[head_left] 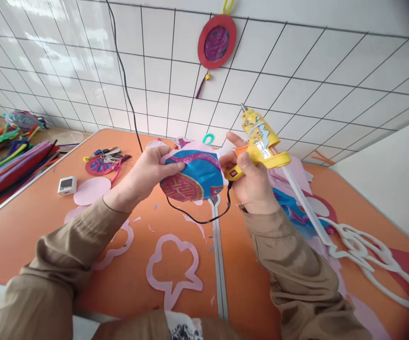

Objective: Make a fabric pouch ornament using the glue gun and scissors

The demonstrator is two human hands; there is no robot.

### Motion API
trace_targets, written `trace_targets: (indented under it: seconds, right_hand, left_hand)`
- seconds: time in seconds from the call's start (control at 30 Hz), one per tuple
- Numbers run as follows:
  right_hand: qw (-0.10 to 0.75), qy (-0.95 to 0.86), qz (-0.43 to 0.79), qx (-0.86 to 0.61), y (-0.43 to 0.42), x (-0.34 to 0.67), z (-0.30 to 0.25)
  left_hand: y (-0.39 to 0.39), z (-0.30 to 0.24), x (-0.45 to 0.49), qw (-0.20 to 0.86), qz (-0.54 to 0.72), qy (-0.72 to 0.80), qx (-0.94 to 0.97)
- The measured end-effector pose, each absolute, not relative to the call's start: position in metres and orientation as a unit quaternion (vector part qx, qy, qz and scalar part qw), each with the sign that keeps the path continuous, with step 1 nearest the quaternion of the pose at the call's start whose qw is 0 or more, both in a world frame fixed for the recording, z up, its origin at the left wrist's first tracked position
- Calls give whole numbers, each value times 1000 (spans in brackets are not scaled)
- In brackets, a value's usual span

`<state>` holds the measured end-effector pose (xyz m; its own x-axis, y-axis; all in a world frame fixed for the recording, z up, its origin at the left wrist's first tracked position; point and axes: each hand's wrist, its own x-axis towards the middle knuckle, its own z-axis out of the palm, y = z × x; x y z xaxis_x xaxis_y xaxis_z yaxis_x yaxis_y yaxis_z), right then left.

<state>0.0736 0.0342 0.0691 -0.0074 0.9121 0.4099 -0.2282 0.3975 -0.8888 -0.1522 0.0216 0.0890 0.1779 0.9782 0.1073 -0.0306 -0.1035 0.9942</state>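
Note:
My left hand (148, 172) pinches the left edge of a round piece of blue, purple and gold patterned fabric (204, 172) with pink backing, held up above the table. My right hand (252, 177) is wrapped round the handle of a yellow hot glue gun (261, 141), its metal nozzle tilted up to the left. A long white glue stick (305, 208) sticks out of its back end. The gun's black cord loops below the fabric. Fingers of the right hand are close to the fabric's right edge; whether they touch it, I cannot tell.
On the orange table (137, 283) lie pink paper cutouts (174, 283), a small white device (67, 185), keys (110, 156) and white coiled cord-like strips (367, 250). Colourful pipe cleaners (16, 174) are at the left. A red round ornament (231, 35) hangs on the tiled wall.

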Motion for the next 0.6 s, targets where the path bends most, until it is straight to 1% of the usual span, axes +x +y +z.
trace_targets:
  seconds: [0.13, 0.27, 0.47, 0.6]
  right_hand:
    - [630, -561, 411, -346, 35, 71, 66]
    - [630, -572, 356, -387, 39, 71, 59]
    - [614, -603, 354, -366, 45, 76, 52]
    - [584, -620, 354, -386, 43, 75, 49]
  left_hand:
    - [26, 78, -138, 565, 493, 410, 519]
    - [25, 76, -137, 617, 447, 401, 509]
    - [34, 78, -150, 622, 401, 393, 546]
    - [37, 76, -150, 613, 333, 407, 590]
